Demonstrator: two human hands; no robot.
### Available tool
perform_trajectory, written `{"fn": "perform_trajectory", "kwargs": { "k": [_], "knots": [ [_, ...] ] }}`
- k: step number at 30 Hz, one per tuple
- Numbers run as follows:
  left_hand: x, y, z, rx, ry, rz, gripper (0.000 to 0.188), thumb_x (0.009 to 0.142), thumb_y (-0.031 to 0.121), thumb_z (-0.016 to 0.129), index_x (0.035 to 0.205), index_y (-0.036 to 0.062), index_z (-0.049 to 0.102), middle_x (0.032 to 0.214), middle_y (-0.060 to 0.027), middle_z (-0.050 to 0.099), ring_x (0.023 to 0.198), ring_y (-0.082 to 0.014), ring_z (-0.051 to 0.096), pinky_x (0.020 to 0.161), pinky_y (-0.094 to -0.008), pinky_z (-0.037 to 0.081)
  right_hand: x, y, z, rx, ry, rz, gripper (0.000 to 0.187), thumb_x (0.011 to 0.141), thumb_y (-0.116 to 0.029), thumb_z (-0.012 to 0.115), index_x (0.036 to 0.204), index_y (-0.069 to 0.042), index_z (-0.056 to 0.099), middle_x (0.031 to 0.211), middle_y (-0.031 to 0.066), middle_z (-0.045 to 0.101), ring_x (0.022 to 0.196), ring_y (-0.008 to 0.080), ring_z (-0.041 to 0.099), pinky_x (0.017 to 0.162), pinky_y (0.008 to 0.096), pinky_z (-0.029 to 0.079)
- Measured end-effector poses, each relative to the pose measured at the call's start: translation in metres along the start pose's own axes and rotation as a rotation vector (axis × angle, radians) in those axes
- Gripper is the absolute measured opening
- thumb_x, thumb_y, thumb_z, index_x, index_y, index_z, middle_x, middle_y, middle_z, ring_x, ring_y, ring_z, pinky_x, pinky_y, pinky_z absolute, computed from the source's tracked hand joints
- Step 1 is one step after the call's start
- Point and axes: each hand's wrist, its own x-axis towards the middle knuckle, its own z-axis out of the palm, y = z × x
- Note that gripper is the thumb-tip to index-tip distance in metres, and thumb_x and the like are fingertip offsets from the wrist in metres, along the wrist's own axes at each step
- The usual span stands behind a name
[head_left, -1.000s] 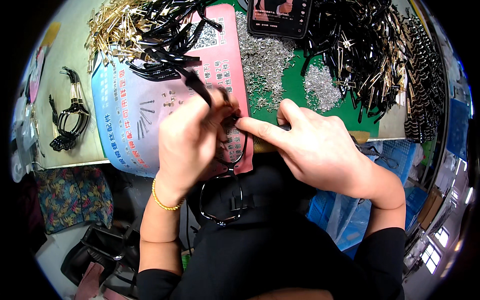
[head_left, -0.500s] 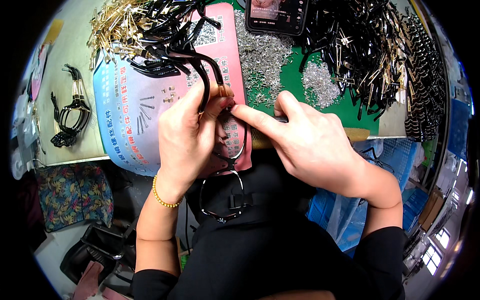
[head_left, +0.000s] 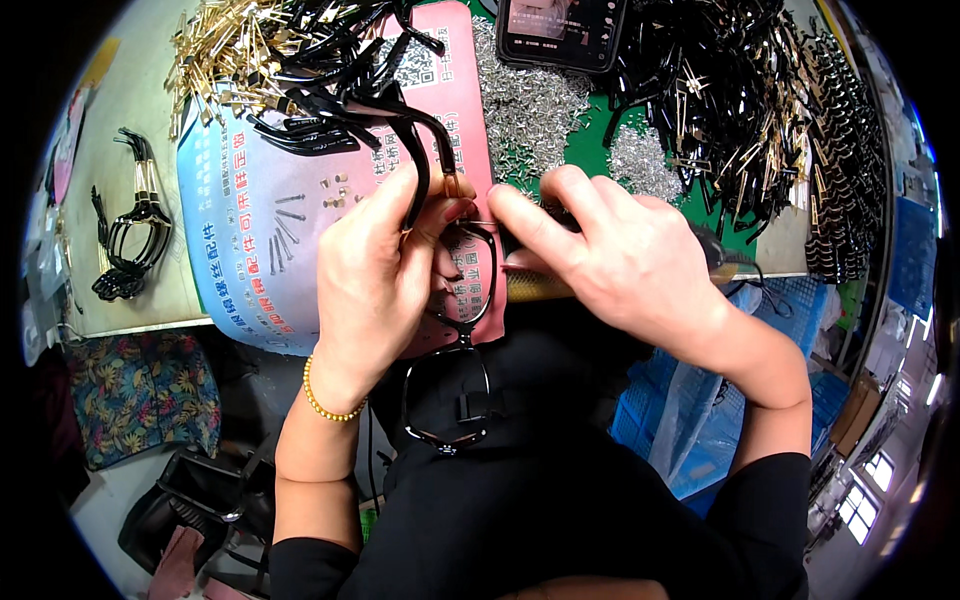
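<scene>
My left hand (head_left: 365, 270) is closed on a black eyeglass frame (head_left: 466, 326), pinching it at a hinge corner where a black temple with a gold-coloured metal part (head_left: 440, 135) meets it. The front hangs down from the fingers over my lap, lower rim tilted toward me. My right hand (head_left: 630, 255) is curled around a dark corded tool (head_left: 712, 248) that looks like an electric screwdriver. Most of its body is hidden by the hand. A thin metal tip (head_left: 482, 222) shows between the hands, close to the hinge; whether it touches a screw cannot be seen.
Loose silver screws (head_left: 540, 110) and a smaller silver heap (head_left: 640, 160) lie ahead, below a phone (head_left: 560, 35). Temples are piled at left (head_left: 230, 70) and right (head_left: 720, 120). Bundled glasses parts (head_left: 140, 240) sit far left, beside a printed mat (head_left: 250, 290). Blue crates (head_left: 645, 410) stand below right.
My right hand has drawn slightly right, its index finger coming away from the hinge; the tool's rear end and cord now show. The eyeglass frame, still in my left hand, has shifted a little.
</scene>
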Motion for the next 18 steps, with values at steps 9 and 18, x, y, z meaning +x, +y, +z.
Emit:
{"fn": "perform_trajectory", "kwargs": {
  "k": [9, 18],
  "knots": [
    [0.001, -0.005, 0.002, -0.126, -0.015, -0.074, 0.012, 0.102, -0.001, 0.054, 0.108, -0.0017, 0.065, 0.092, -0.0058, 0.073, 0.061, -0.0042, 0.06, 0.052, -0.0182, 0.047, 0.002, -0.005, -0.017, 0.162, -0.115, 0.134, 0.038, 0.09, -0.026, 0.065, 0.125, -0.011, 0.057, 0.095, 0.0069, 0.054, 0.071, 0.0191, 0.06, 0.053, 0.0299, 0.05],
    [0.042, 0.004, -0.006, -0.166, 0.485, 0.241, 0.032, 0.107, 0.017, 0.055, 0.132, -0.0014, 0.061, 0.086, -0.0044, 0.071, 0.055, -0.0021, 0.052, 0.05, -0.0181, 0.043, -0.031, -0.007, -0.045, 0.256, -0.324, 0.382, 0.041, 0.093, -0.011, 0.066, 0.132, -0.021, 0.061, 0.091, 0.0082, 0.053, 0.066, 0.0262, 0.063, 0.053, 0.0377, 0.052]
  ]
}}
